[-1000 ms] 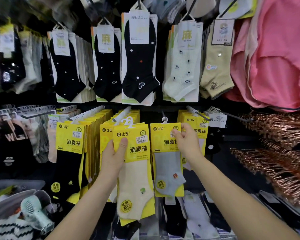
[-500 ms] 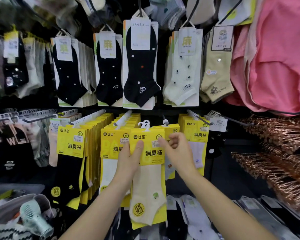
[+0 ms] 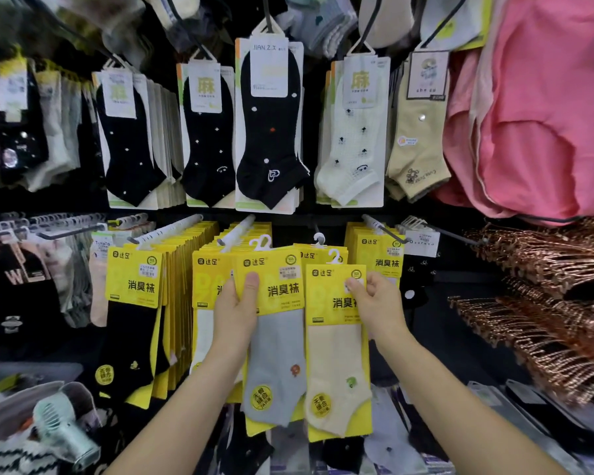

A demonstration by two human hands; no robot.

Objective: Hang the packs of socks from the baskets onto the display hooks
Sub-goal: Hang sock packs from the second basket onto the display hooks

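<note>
Head view: two hands are each gripping one yellow pack. The left hand (image 3: 235, 313) is holding the grey-sock pack (image 3: 275, 354) just below the middle display hook (image 3: 237, 231). The right hand (image 3: 378, 303) is pinching the cream-sock pack (image 3: 336, 365) at that hook's lower right, a pack the left was holding half a second ago.

Pink garments (image 3: 546, 132) hang upper right above copper-coloured wire hangers (image 3: 546, 320); a mint handheld fan (image 3: 66, 430) lies lower left

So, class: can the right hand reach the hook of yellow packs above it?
Probably yes: the hook juts just above the right hand, nothing between, though its fingers pinch a cream pack.
</note>
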